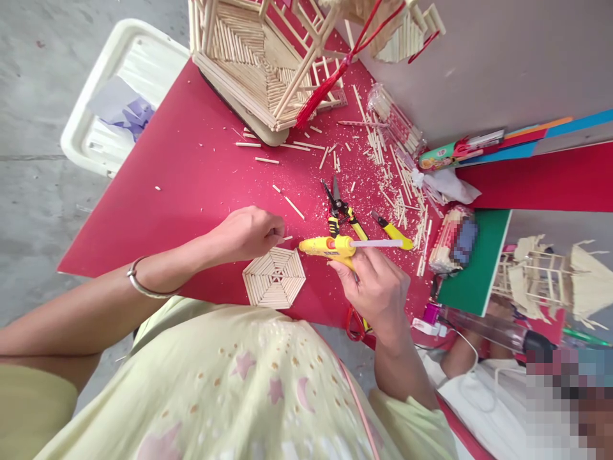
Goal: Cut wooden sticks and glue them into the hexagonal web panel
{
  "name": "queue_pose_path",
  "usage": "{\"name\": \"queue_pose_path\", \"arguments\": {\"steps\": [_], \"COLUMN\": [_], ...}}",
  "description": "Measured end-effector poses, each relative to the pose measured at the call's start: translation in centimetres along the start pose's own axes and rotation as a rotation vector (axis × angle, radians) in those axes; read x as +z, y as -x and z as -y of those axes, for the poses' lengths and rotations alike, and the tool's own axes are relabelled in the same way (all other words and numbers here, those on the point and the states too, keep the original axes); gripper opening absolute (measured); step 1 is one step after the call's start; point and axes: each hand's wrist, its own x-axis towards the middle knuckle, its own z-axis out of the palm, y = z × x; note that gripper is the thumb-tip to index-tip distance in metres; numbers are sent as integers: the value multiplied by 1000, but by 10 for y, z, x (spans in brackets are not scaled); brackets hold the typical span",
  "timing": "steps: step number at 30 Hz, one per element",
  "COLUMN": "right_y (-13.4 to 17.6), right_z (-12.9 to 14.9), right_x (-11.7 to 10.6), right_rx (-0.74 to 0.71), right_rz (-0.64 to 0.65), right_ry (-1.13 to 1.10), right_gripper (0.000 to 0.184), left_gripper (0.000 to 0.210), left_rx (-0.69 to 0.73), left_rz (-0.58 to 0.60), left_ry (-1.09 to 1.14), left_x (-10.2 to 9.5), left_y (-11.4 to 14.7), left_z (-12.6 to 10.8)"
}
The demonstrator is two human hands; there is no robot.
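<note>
My right hand (378,287) is wrapped round the handle of a yellow hot glue gun (318,246), with a pale glue stick (378,243) poking out of its back end. The gun's nozzle points left, toward my left hand (253,233). The left fingers are pinched on a short thin wooden stick (286,239), of which only the end shows. Just below both hands, an octagonal web-like panel of wooden sticks (275,278) lies flat near the table's front edge. Whether the nozzle touches the stick I cannot tell.
On the red table (158,191) lie yellow-black cutters (341,207), a yellow utility knife (393,230) and scattered sticks. A wooden stick model with a red tassel (320,92) stands at the back. To the left is a white plastic stool (86,121); a person sits at the right.
</note>
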Motion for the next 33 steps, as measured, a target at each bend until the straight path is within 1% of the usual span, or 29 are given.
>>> {"name": "queue_pose_path", "arguments": {"steps": [8,13,16,18,20,22,24,26,28,30,33], "right_y": [2,5,7,9,12,14,16,17,17,17,17], "right_z": [1,0,-1,-3,-9,-19,-32,-46,-58,-64,-64], "right_x": [0,1,4,8,15,25,39,55,70,80,85], "right_rx": [-6,-13,25,75,158,295,454,574,608,589,553], "right_rz": [9,18,26,30,35,36,44,51,47,23,-20], "right_ry": [-49,-73,-100,-152,-246,-368,-481,-566,-622,-659,-704], "right_gripper": [30,31,31,31,30,33,39,44,48,51,51], "left_gripper": [21,21,20,19,19,19,19,19,19,20,21], "left_rx": [1,18,20,16,14,13,13,15,33,76,118], "left_rz": [-3,-26,-29,-30,-23,-8,5,10,0,-25,-56], "left_ry": [10,50,69,81,99,119,136,144,142,143,152], "left_x": [2,5,6,6,6,5,3,1,1,0,0], "left_y": [-1,-1,-1,-2,-2,-3,-3,-4,-5,-7,-10], "left_z": [2,6,7,8,9,8,6,3,0,-2,-5]}}
